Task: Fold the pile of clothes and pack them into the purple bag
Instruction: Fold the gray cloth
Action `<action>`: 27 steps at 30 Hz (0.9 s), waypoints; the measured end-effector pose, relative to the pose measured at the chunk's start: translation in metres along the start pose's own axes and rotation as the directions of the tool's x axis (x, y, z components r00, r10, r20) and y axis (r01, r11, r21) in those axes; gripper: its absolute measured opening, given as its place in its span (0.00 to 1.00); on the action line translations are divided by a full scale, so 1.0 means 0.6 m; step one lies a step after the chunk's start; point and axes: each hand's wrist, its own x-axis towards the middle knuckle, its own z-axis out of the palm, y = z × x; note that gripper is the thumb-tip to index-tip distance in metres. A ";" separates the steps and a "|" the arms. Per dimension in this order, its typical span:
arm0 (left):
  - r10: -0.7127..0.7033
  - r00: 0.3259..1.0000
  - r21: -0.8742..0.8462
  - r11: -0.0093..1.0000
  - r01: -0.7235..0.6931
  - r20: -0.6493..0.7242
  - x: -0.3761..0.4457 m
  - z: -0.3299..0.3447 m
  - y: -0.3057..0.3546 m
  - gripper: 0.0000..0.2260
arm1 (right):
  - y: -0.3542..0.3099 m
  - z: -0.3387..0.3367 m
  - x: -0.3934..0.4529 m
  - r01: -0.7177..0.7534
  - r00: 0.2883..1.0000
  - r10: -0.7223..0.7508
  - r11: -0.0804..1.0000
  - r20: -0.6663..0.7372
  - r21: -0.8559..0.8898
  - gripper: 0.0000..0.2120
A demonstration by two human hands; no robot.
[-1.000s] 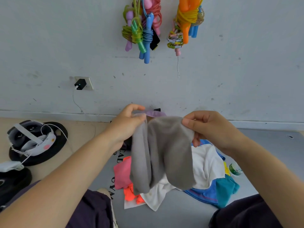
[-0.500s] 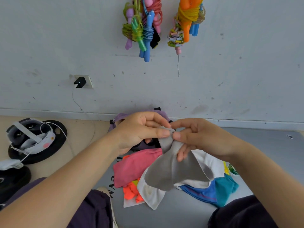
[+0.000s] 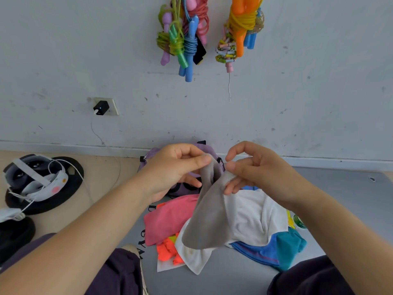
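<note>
A grey cloth (image 3: 209,218) hangs folded over between my two hands above the pile of clothes. My left hand (image 3: 172,167) pinches its upper corner with thumb and forefinger. My right hand (image 3: 253,167) grips the other upper edge with its lower fingers, thumb and forefinger raised. The pile lies on the grey mat below: a pink piece (image 3: 170,218), an orange one (image 3: 168,251), a white garment (image 3: 255,218) and a blue and teal one (image 3: 282,250). The purple bag (image 3: 209,149) stands against the wall behind my hands, mostly hidden by them.
Coloured skipping ropes (image 3: 185,39) hang on the wall above. A black charger (image 3: 101,107) sits in a wall socket at left, with its cable running down. A white headset (image 3: 36,179) rests on black weight plates at left. A green bottle cap (image 3: 299,221) peeks from behind my right forearm.
A second ago the cloth was held spread wide between my hands. My hands came together, doubling the cloth over, and have now parted slightly while regripping its top edges.
</note>
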 end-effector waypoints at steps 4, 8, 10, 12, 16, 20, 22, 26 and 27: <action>0.007 0.992 -0.028 1.000 -0.011 -0.122 0.009 -0.005 -0.009 0.04 | -0.003 0.004 -0.001 0.016 0.997 -0.019 0.999 0.077 0.039 0.10; -0.011 0.994 -0.059 0.998 0.005 -0.112 0.013 -0.006 -0.013 0.03 | -0.003 0.011 0.001 0.031 0.999 -0.036 0.991 -0.033 -0.133 0.05; -0.019 0.992 -0.063 0.998 0.011 -0.124 0.015 -0.007 -0.015 0.03 | -0.003 0.012 0.000 0.025 0.997 -0.042 0.966 -0.062 -0.259 0.03; -0.027 0.988 -0.038 0.999 0.021 -0.153 0.018 -0.009 -0.016 0.02 | -0.006 0.015 -0.002 0.026 0.997 -0.046 0.943 -0.055 -0.333 0.03; -0.012 0.979 0.037 0.999 0.020 -0.204 0.022 -0.012 -0.016 0.03 | -0.013 0.024 -0.010 0.080 0.997 -0.080 0.948 0.011 -0.308 0.03; -0.014 0.976 0.201 0.978 0.058 -0.216 0.025 -0.013 -0.019 0.04 | -0.023 0.030 -0.015 0.144 0.988 -0.154 0.936 -0.004 -0.322 0.06; -0.001 0.978 0.257 0.965 0.056 -0.208 0.026 -0.011 -0.019 0.05 | -0.019 0.030 -0.013 0.091 0.994 -0.107 0.942 -0.031 -0.324 0.06; 0.032 0.976 0.326 0.945 0.040 -0.214 0.025 -0.003 -0.018 0.04 | -0.011 0.034 -0.010 0.097 0.984 -0.164 0.832 -0.074 -0.546 0.06; 0.034 0.978 0.306 0.952 0.031 -0.206 0.024 -0.001 -0.018 0.04 | -0.013 0.040 -0.012 0.118 0.985 -0.163 0.856 -0.046 -0.503 0.06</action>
